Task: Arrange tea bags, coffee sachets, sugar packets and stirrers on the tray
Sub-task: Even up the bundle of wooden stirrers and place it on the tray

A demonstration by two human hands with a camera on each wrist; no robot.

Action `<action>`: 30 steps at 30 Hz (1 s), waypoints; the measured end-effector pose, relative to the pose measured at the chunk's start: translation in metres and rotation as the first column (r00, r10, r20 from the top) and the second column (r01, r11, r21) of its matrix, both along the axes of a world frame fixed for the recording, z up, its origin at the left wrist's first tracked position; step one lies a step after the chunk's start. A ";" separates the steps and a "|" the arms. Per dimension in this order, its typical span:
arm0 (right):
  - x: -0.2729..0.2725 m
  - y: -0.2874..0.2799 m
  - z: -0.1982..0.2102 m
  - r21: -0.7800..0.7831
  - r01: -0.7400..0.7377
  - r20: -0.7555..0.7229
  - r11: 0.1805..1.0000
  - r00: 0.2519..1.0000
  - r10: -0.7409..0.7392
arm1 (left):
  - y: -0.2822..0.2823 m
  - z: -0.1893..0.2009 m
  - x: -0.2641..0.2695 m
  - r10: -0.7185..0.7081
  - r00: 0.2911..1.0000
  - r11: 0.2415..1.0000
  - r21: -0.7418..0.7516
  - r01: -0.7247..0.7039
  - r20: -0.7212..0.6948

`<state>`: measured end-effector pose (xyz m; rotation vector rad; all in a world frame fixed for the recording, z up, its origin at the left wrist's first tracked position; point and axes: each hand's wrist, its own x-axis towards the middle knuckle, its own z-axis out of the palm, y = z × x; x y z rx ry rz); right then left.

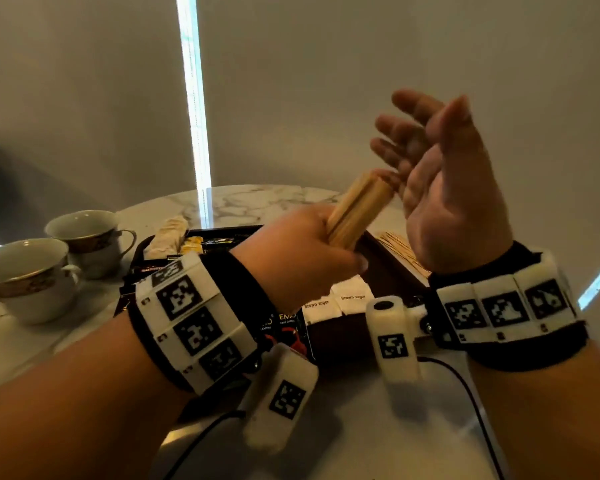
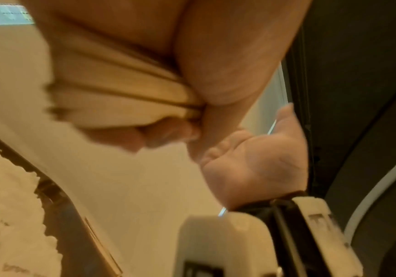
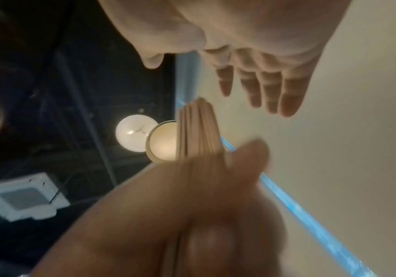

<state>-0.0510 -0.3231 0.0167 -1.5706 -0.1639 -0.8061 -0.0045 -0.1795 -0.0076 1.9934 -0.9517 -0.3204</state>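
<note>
Stirrers in a tight wooden bundle are gripped in the left hand, held up in the air above the tray, tilted so their far end points up toward the right hand. That end comes close to the right palm near the little finger, but whether it touches cannot be told. The right hand is raised with its palm turned inward, fingers spread and relaxed, holding nothing. The lower end of the bundle is hidden inside the left fist; the left wrist view is blurred and shows only layered sticks pressed under the curled fingers.

Much of the dark tray is covered by the left wrist and its white marker band. What shows: brown sugar packets at the near edge, dark coffee sachets beside them partly cut off by the wrist, small yellow packets at the far side, and a pale wrapped item at the far left corner, too blurred to identify. More loose stirrers lie right of the tray, half hidden by the right hand. Two teacups stand on the marble table to the left.
</note>
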 end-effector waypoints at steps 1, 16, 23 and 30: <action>-0.004 0.000 0.002 -0.105 0.027 0.038 0.994 0.999 -0.024 | 0.000 0.000 -0.001 -0.006 1.000 0.997 0.073 0.005 0.018; -0.012 -0.021 0.003 -0.516 -0.081 -0.084 0.852 0.995 0.044 | 0.005 0.007 -0.005 0.025 0.989 0.966 0.252 -0.062 0.148; -0.003 0.012 -0.015 -0.581 -0.273 -0.236 0.767 0.958 0.162 | 0.006 0.006 -0.005 0.055 0.981 0.972 0.213 -0.096 0.188; -0.003 0.010 -0.016 -0.572 -0.272 -0.226 0.774 0.959 0.169 | 0.006 0.007 -0.004 0.055 0.983 0.975 0.202 -0.090 0.173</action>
